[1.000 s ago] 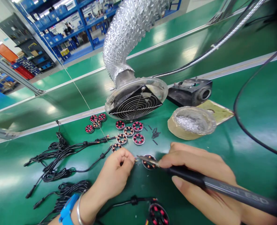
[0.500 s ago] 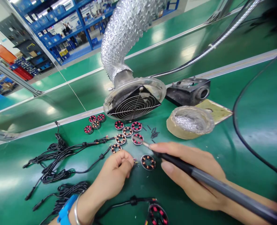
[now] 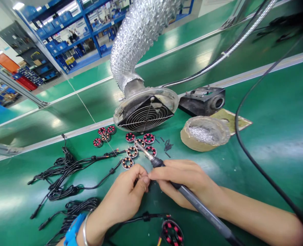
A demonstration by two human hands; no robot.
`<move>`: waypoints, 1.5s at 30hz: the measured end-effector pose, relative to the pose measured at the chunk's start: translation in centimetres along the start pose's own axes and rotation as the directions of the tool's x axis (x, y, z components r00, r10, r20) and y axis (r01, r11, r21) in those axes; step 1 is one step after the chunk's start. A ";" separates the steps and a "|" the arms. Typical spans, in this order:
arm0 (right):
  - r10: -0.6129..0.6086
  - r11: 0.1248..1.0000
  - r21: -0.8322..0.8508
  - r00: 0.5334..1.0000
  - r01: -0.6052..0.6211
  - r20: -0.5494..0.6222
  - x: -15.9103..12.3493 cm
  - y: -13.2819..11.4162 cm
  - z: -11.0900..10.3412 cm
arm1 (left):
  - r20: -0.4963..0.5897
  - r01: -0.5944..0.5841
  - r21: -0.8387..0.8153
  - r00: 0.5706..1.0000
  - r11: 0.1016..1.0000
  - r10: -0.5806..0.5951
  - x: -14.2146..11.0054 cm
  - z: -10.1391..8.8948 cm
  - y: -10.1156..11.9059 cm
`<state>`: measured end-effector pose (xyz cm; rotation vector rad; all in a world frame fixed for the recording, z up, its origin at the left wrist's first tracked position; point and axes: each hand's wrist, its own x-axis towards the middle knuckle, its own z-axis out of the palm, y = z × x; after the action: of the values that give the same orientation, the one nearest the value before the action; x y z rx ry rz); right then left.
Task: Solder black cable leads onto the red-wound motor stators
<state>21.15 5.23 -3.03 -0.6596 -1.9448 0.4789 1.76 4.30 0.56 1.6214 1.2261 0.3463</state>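
Observation:
My right hand (image 3: 187, 181) is closed round a soldering iron (image 3: 205, 210), whose metal tip points up and left over the round motor stators (image 3: 127, 163). Its fingertips meet those of my left hand (image 3: 127, 191), which is pinched shut. Thin coloured wires showed at the left fingertips in the earlier views; now the fingers cover them. A stator with red windings (image 3: 172, 233) lies at the bottom edge, joined to a black cable (image 3: 133, 218). The copper-wound stator seen earlier between the hands is hidden behind my right hand.
Bundled black cables (image 3: 64, 171) lie at the left. A fan guard (image 3: 146, 118) under a foil duct (image 3: 133, 44) stands beyond the stators. To its right are a black metal stand (image 3: 205, 100), a taped bowl (image 3: 195, 140) and short black tubes (image 3: 168, 145). A black cord (image 3: 244, 150) hangs at right.
My right hand lifted the soldering iron away from the copper-wound stator and moved left until its fingers met my left hand. The iron's tip swung up and left. My left hand stayed nearly still.

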 end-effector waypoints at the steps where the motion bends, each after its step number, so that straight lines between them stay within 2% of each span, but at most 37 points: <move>1: 0.009 1.000 -0.002 1.000 -0.009 0.007 -0.1 0.0 0.0 | 0.004 0.003 -0.010 1.000 1.000 -0.003 0.0 0.0 0.0; 6: 0.051 0.998 0.023 0.996 -0.053 0.066 -0.6 0.0 0.4 | 0.042 0.071 -0.222 0.997 0.973 -0.063 0.2 0.3 -0.4; 11: 0.035 0.999 0.004 0.999 -0.035 -0.002 -0.4 -0.3 0.7 | 0.154 0.275 -0.420 0.961 0.865 -0.230 0.7 0.4 0.1; 14: 0.034 0.999 0.006 0.999 -0.034 -0.019 -0.3 -0.4 0.6 | 0.138 0.335 -0.470 0.942 0.817 -0.307 0.8 0.5 0.5; 18: 0.086 0.996 0.030 0.996 -0.086 0.016 -0.4 -0.4 0.5 | 0.074 0.333 -0.482 0.937 0.810 -0.341 0.8 0.8 0.4; 23: 0.143 0.988 0.056 0.988 -0.146 0.051 -0.4 -0.3 0.8 | 0.044 0.322 -0.470 0.938 0.821 -0.343 0.8 1.0 0.2; 29: 0.243 0.970 0.017 0.970 -0.242 -0.025 -0.2 -0.5 1.0 | 0.015 0.319 -0.487 0.934 0.813 -0.357 0.9 1.1 0.1; 34: 0.214 0.976 0.045 0.976 -0.213 -0.036 -0.4 -0.6 0.6 | -0.003 0.303 -0.472 0.939 0.828 -0.345 0.9 1.3 0.1; 37: 0.187 0.981 0.057 0.981 -0.185 -0.040 -0.7 -0.6 -0.4 | -0.009 0.292 -0.462 0.943 0.838 -0.334 0.8 1.3 0.1; 42: 0.179 0.984 -0.011 0.981 -0.179 0.077 -1.0 -1.5 -3.3 | -0.023 0.274 -0.439 0.949 0.856 -0.315 0.7 1.3 -0.1; 45: 0.199 0.979 0.037 0.977 -0.202 0.077 -0.8 -2.3 -4.3 | -0.020 0.280 -0.434 0.947 0.856 -0.320 0.7 1.4 -0.2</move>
<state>24.72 3.15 -0.34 -0.8243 -1.9390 0.6774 2.90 4.10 -0.44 1.0281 1.3406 0.4576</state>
